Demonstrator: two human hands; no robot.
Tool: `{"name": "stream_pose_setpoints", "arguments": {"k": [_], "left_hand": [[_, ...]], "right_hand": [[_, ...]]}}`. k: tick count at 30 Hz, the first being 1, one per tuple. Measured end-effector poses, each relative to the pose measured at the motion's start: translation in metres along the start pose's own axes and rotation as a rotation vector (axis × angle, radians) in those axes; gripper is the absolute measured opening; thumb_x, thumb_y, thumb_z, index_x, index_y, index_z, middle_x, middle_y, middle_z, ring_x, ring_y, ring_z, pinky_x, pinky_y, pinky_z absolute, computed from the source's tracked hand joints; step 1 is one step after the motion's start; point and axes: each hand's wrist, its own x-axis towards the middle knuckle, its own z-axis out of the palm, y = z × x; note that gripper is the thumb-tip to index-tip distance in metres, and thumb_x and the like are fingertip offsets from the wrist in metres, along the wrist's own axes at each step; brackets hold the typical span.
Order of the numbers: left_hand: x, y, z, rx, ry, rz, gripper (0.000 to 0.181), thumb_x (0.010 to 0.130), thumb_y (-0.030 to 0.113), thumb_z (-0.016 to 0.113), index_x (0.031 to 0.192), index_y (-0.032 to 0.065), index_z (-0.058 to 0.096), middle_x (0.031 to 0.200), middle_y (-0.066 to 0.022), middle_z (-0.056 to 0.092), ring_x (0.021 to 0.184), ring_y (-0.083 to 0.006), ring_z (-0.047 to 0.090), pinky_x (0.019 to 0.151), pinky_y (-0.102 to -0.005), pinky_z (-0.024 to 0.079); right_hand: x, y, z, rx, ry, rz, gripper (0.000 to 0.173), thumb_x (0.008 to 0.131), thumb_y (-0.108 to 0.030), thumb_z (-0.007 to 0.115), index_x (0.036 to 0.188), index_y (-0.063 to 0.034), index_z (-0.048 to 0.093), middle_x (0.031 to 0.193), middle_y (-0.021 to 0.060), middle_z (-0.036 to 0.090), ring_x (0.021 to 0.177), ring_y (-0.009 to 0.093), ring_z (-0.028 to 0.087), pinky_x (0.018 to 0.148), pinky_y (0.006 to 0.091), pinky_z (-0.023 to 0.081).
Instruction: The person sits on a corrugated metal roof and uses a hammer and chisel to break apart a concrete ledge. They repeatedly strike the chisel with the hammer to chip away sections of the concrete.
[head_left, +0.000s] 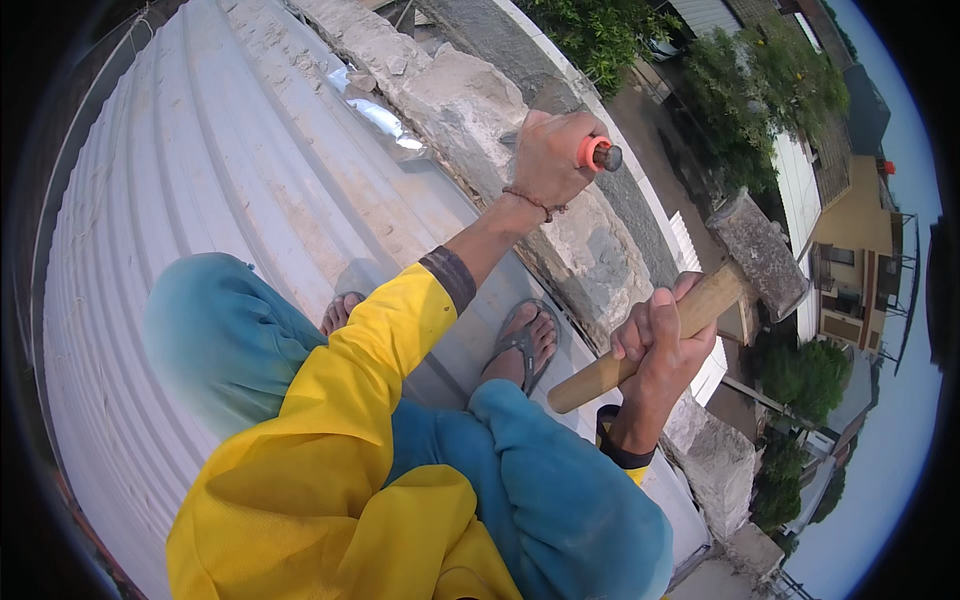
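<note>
My left hand (551, 154) is wrapped around a cold chisel with an orange grip collar (592, 152). The chisel's struck end (613, 158) points up and to the right, and most of its shaft is hidden by my fingers. Beneath that hand runs a broken masonry wall top (472, 90) with rough, pale mortar. In my right hand (667, 337) is a club hammer, gripped by its wooden handle (585, 384). Its worn steel head (759, 255) is raised beyond the wall, apart from the chisel.
My sandalled foot (529, 337) rests on the ribbed metal roof (247, 165), close to the wall. Rubble and shiny foil flashing (379, 116) lie along the roof's edge. Past the wall is a drop to a yard with trees (727, 105) and houses (855, 270).
</note>
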Motion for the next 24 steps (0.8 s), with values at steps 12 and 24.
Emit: {"name": "stream_pose_setpoints", "arguments": {"k": [12, 24], "left_hand": [[-0.001, -0.003, -0.001, 0.004, -0.004, -0.036, 0.019, 0.073, 0.01, 0.077, 0.087, 0.0166, 0.067, 0.081, 0.0009, 0.072, 0.074, -0.0252, 0.067, 0.073, -0.037, 0.045], [-0.004, -0.001, 0.002, -0.029, -0.009, -0.038, 0.018, 0.073, 0.01, 0.076, 0.086, 0.0169, 0.066, 0.079, 0.0002, 0.07, 0.075, -0.0251, 0.066, 0.074, -0.0375, 0.044]], "right_hand": [[0.029, 0.051, 0.013, -0.368, -0.188, 0.165, 0.016, 0.093, -0.009, 0.065, 0.099, -0.0035, 0.052, 0.068, 0.001, 0.052, 0.049, 0.009, 0.048, 0.047, 0.0261, 0.041], [0.034, -0.112, -0.023, 0.131, 0.204, -0.929, 0.014, 0.098, -0.008, 0.057, 0.097, -0.0132, 0.043, 0.06, -0.0043, 0.03, 0.045, 0.005, 0.03, 0.043, 0.0243, 0.036]]}}
